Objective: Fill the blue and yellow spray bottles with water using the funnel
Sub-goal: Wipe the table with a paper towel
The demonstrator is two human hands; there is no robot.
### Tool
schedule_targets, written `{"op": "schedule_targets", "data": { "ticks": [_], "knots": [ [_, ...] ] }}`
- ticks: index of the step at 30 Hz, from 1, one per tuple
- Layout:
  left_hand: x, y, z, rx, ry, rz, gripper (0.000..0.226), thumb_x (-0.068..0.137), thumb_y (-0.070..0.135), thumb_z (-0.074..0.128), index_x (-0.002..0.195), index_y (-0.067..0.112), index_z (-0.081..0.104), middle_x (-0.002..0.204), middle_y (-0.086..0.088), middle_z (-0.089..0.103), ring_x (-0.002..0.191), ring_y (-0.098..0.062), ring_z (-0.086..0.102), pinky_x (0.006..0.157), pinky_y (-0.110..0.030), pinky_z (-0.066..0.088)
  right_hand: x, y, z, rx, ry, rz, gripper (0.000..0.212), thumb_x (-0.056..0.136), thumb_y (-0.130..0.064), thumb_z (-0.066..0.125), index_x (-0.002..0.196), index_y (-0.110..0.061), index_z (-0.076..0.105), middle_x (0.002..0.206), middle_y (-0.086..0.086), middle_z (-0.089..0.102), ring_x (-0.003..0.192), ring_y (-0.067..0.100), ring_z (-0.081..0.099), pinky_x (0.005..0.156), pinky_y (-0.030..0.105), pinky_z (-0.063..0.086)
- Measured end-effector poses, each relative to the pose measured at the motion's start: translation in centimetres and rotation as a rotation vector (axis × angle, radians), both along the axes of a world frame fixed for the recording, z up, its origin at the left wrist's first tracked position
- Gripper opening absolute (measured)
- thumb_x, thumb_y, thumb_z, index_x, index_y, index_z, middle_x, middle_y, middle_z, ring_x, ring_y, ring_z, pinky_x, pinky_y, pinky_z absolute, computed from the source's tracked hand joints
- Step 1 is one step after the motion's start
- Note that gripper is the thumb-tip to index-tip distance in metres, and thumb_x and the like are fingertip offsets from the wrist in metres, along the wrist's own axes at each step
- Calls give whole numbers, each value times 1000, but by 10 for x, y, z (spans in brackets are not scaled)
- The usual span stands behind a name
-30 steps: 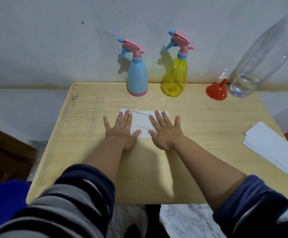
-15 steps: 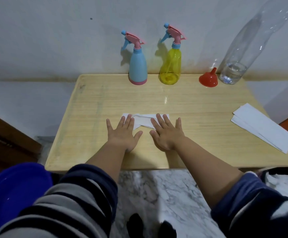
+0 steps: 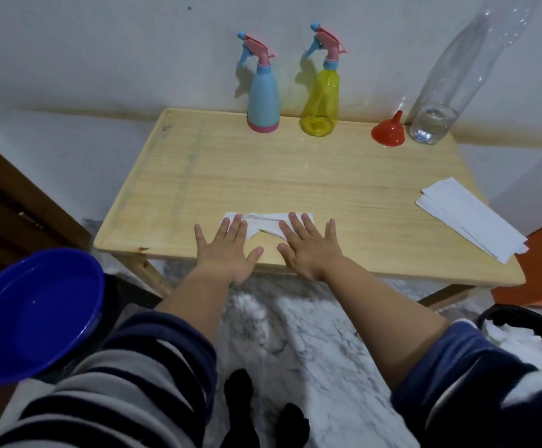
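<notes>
We are looking down at a wooden table (image 3: pixel 295 176) pushed against a wall. Our left hand (image 3: pixel 227 250) and right hand (image 3: pixel 308 247) are lying flat at its near edge, palms down, fingers straight and spread, gripping nothing. The fingertips of both are resting on a folded white tissue (image 3: pixel 268 223).

Everything the task needs is standing along the far edge, straight ahead of the fingertips and well apart from them. The blue spray bottle (image 3: pixel 262 98) is upright, almost in line with our left hand. The yellow spray bottle (image 3: pixel 322 101) is upright just to its right, nearly in line with our right hand. Both are wearing their pink trigger heads. Farther right, the red funnel (image 3: pixel 388 132) is sitting mouth down, spout up. Just beside it a clear plastic bottle (image 3: pixel 444 101) is leaning on the wall, with a little water at its bottom.

We are judging the right hand nearer the funnel and water, so the reach is probably going forward and rightward.
</notes>
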State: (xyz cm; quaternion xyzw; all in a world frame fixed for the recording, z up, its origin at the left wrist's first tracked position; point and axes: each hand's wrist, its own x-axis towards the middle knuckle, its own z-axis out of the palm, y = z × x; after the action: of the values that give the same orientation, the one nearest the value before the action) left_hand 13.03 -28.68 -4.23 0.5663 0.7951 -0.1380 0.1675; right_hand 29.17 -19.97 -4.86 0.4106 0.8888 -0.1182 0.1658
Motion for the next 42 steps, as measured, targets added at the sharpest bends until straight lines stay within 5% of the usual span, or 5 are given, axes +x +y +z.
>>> {"op": "schedule_targets", "data": {
  "ticks": [16,23,27,33,42],
  "knots": [
    [11,-45,-4,393,150,-188,60,95,5,45,150,22,28,156,7,31,138,-12,38,112,-30,27,39,-47,-4,218,320,50,55,88,7,41,139,-14,45,149,1,41,141,21,33,117,34,15],
    [2,-23,14,353,213,-299,44,87,1,51,124,25,59,114,3,68,95,-23,64,91,-27,38,41,-41,7,242,334,40,61,90,10,35,142,-18,43,154,2,36,142,14,32,119,26,7],
    [5,6,36,411,221,-320,27,49,18,87,67,30,70,56,9,63,45,-15,56,57,-18,34,42,-11,21,298,413,-7,53,91,6,37,138,-16,49,151,5,41,141,16,37,118,25,10],
    [9,78,47,602,139,-301,41,23,14,91,56,29,71,53,13,66,32,-15,46,49,-13,18,46,63,37,360,441,-88,51,95,3,31,138,-17,50,152,4,39,142,16,34,118,25,9],
    [1,220,10,743,-40,-151,37,51,-5,84,80,16,76,75,-3,74,50,-27,64,52,-25,50,36,212,20,302,410,-118,51,97,1,33,141,-21,45,155,-1,33,145,12,27,118,24,2]
  ]
}}
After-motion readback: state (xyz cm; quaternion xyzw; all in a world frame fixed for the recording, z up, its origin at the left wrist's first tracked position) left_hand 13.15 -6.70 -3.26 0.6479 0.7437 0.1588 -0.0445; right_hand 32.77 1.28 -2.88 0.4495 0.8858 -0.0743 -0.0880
